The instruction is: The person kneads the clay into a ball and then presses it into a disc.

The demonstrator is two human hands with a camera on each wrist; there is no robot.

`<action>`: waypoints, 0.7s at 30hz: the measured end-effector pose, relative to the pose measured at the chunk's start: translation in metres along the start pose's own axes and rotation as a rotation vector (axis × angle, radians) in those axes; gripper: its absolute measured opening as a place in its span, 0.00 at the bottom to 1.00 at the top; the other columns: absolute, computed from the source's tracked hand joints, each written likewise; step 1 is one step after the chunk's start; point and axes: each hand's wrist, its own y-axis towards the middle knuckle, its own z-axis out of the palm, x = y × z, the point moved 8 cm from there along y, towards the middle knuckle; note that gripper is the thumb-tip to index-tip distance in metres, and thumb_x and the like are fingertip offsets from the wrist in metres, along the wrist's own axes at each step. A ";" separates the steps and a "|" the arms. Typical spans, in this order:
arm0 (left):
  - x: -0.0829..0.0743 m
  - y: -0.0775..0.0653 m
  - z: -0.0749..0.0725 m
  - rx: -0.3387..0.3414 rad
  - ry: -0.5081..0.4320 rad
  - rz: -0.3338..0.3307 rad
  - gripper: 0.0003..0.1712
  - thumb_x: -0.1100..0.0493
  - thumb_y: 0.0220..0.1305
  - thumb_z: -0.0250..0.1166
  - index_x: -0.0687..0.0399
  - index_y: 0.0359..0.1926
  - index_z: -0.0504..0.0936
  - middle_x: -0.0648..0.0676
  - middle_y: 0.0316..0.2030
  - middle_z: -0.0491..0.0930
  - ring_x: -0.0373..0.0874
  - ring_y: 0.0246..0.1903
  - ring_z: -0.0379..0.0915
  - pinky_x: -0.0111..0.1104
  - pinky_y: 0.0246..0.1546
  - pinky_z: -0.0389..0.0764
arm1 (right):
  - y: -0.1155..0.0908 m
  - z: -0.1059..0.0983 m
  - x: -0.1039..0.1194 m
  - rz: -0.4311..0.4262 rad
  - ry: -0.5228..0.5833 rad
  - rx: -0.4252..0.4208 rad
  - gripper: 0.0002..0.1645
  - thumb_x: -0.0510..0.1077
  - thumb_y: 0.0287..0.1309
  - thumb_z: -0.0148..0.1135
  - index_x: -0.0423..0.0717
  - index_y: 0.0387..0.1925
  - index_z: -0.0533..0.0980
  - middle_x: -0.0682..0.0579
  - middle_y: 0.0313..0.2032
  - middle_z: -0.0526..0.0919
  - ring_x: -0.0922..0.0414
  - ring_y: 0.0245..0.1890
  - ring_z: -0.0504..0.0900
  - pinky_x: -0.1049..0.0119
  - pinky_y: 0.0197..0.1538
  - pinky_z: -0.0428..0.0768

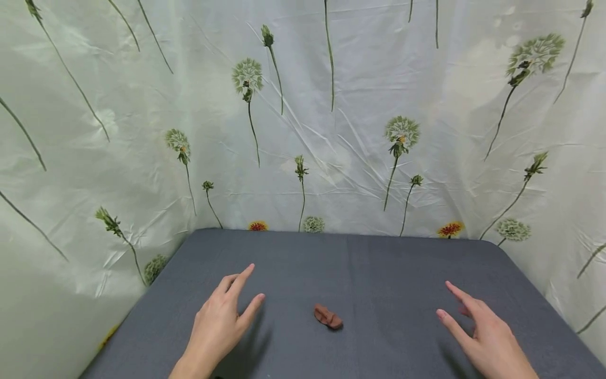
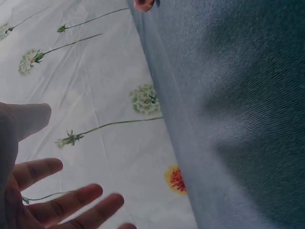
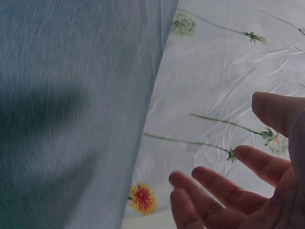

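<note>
A pale, glossy sheet (image 1: 350,131) is hanging behind and around the table, wrinkling in places and showing printed dandelions (image 1: 535,55) and red-and-yellow blooms (image 1: 258,226). In front, a dark grey tabletop (image 1: 393,284) with rounded far corners is filling the lower middle. The left hand (image 1: 219,321) is hovering over it, its grip standing wide, thumb apart from the extended fingers. The right hand (image 1: 490,334) is hovering well apart, its grip also wide. Between them, nearer the left hand, a small, folded brown piece (image 1: 327,317) is lying on the tabletop, touching neither hand.
</note>
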 end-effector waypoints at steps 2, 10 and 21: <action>0.002 -0.002 0.001 0.016 -0.044 -0.015 0.37 0.39 0.73 0.71 0.38 0.78 0.73 0.56 0.60 0.83 0.49 0.40 0.86 0.38 0.27 0.79 | 0.000 0.005 0.004 0.008 0.058 0.009 0.44 0.66 0.77 0.60 0.47 0.82 0.64 0.32 0.66 0.80 0.45 0.52 0.90 0.64 0.38 0.82; 0.014 -0.007 0.021 0.158 -0.459 -0.132 0.29 0.50 0.72 0.74 0.33 0.71 0.79 0.45 0.44 0.88 0.38 0.41 0.89 0.29 0.36 0.85 | 0.001 0.033 0.022 0.094 0.276 0.136 0.39 0.61 0.78 0.61 0.50 0.80 0.66 0.50 0.56 0.90 0.63 0.42 0.90 0.68 0.39 0.78; 0.020 -0.014 0.046 0.317 -0.732 -0.143 0.30 0.55 0.75 0.71 0.48 0.74 0.76 0.58 0.43 0.89 0.43 0.37 0.91 0.34 0.33 0.89 | 0.004 0.066 0.044 0.128 0.527 0.215 0.36 0.54 0.75 0.67 0.48 0.77 0.70 0.52 0.46 0.93 0.60 0.40 0.93 0.67 0.39 0.81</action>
